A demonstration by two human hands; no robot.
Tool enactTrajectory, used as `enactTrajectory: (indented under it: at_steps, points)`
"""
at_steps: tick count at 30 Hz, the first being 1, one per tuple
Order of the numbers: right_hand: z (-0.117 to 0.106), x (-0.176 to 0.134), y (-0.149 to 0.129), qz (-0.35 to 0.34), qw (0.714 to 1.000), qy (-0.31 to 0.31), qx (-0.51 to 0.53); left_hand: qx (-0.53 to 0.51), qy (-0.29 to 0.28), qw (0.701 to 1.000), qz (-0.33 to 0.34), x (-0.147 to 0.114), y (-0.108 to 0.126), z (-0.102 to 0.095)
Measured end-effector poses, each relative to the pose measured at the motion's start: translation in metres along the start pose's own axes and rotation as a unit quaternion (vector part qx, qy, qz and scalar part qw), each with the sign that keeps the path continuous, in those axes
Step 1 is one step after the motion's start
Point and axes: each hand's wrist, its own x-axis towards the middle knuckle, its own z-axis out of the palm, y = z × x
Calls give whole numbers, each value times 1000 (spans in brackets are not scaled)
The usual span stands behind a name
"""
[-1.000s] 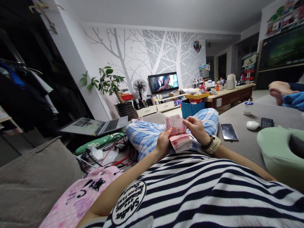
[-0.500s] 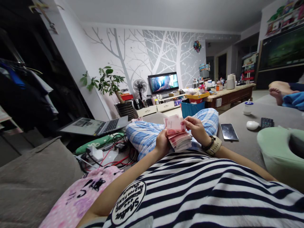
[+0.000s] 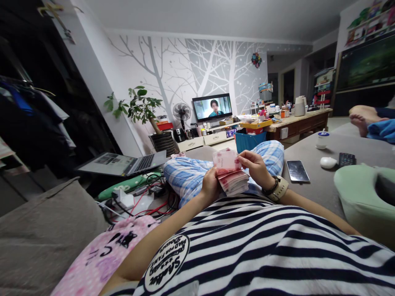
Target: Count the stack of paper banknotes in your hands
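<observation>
A thick stack of red banknotes is in front of my belly, above my crossed legs in blue checked trousers. My left hand is closed round the stack's left side. From its far edge, some banknotes stand folded up, their pale pink faces towards me. My right hand pinches the right edge of these upright notes between thumb and fingers. How many notes it pinches I cannot make out. A beige watch and a dark bracelet are on my right wrist.
On the grey sofa to the right lie a phone, a white mouse, a small black keypad, a lidded cup and a green neck pillow. An open laptop and tangled cables are at left. Another person's foot rests far right.
The upright notes have shifted slightly between my hands, their faces now flatter towards me. Both hands keep nearly the same place and grip. The television picture has changed.
</observation>
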Motion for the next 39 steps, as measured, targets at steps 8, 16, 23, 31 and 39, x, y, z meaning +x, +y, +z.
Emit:
enactTrajectory:
  at_steps: [8, 16, 23, 31, 39]
  points:
    - [-3, -1, 1, -17, 1000, -25, 2, 24, -13, 1000, 13, 0, 1, -3]
    - [-3, -2, 2, -6, 999, -50, -10, 20, 9, 1000, -4, 0, 0, -3]
    - [-2, 6, 13, 49, 998, 25, -29, 16, -9, 1000, -25, -6, 5, 3]
    - [-2, 8, 24, 36, 998, 30, -46, 49, -42, 998, -2, -7, 2, 0]
    - [-7, 7, 26, 26, 997, 29, -73, 80, 25, 996, 24, 0, -1, -4]
